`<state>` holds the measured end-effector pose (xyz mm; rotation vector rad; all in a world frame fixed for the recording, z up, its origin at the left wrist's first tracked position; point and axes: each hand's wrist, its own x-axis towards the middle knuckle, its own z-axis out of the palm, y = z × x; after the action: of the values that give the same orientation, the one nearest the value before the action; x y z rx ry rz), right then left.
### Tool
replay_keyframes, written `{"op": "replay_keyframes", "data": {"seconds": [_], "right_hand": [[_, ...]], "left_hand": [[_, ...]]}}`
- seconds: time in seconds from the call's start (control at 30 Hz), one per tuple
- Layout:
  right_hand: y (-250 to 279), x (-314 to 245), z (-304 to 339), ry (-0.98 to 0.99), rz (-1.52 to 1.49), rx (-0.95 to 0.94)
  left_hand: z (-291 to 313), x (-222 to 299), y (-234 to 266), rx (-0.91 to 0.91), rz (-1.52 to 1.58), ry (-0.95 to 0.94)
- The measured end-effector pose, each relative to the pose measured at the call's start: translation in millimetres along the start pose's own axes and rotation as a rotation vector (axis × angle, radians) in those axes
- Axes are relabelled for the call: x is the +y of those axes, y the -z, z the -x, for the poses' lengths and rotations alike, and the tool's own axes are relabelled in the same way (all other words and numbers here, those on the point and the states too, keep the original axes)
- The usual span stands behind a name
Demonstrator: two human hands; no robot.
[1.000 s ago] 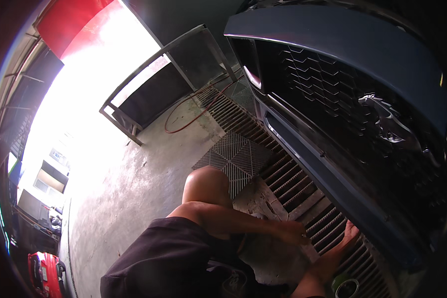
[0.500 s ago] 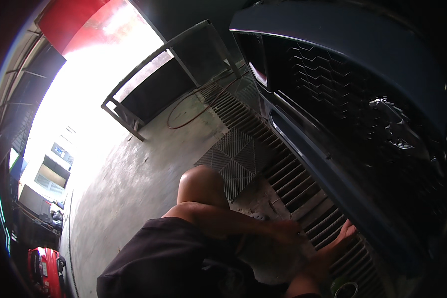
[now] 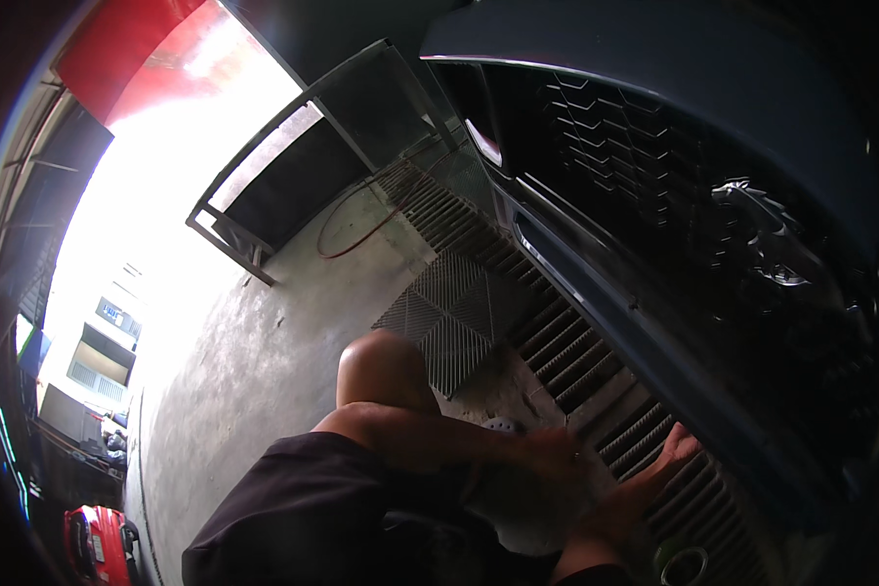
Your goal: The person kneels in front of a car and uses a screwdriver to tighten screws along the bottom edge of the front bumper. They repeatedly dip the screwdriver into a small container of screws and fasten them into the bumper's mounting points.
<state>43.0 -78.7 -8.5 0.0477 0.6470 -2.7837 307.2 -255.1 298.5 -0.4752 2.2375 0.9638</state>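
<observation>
Low in front of a blue car, seen from the head camera, the person crouches with one bare knee (image 3: 381, 366) raised; the left hand (image 3: 547, 454) rests on a pale cloth (image 3: 532, 498) bunched on the floor grating (image 3: 596, 376), fingers curled down onto the fabric, apparently gripping it though shadow hides the fingertips; the right hand (image 3: 659, 469) lies open and fairly flat, fingers spread toward the lower edge of the blue bumper (image 3: 654, 361), touching or nearly touching the grate bars just beneath it; I cannot tell which; above them the black honeycomb grille (image 3: 654, 176) carries a chrome emblem (image 3: 767, 234); a red hose (image 3: 361, 220) loops on the concrete floor (image 3: 264, 371) beside a dark framed panel (image 3: 293, 166) leaning upright; the risks, as I judge them: fingers may slip between the grate bars if weight shifts forward; grit held in the cloth could scratch the paint; the crouch looks unsteady on ribbed footing; the overhanging bumper sits close above the knuckles, so a quick lift could knock them
</observation>
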Motion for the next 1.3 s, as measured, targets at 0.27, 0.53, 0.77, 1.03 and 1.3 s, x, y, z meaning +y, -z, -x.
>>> {"op": "replay_keyframes", "data": {"seconds": [0.27,0.53,0.77,1.03,1.3], "right_hand": [[44.1,-37.2,-45.2,-0.141,-0.199,-0.131],[17.5,-35.9,-22.9,-0.373,-0.404,-0.234],[38.8,-26.6,-42.8,-0.21,-0.303,-0.094],[30.3,8.3,-23.2,-0.016,-0.381,-0.104],[-42.1,13.4,18.6,-0.023,-0.257,-0.067]], "left_hand": [[-20.1,13.0,1.4,-0.031,-0.109,-0.008],[-6.4,-13.0,-7.7,-0.031,-0.052,0.018],[-3.5,-6.7,-9.1,-0.006,-0.062,0.035],[7.0,-3.5,-16.8,0.015,-0.043,0.038],[-49.2,-86.9,-39.9,0.035,-0.722,-0.601]]}}
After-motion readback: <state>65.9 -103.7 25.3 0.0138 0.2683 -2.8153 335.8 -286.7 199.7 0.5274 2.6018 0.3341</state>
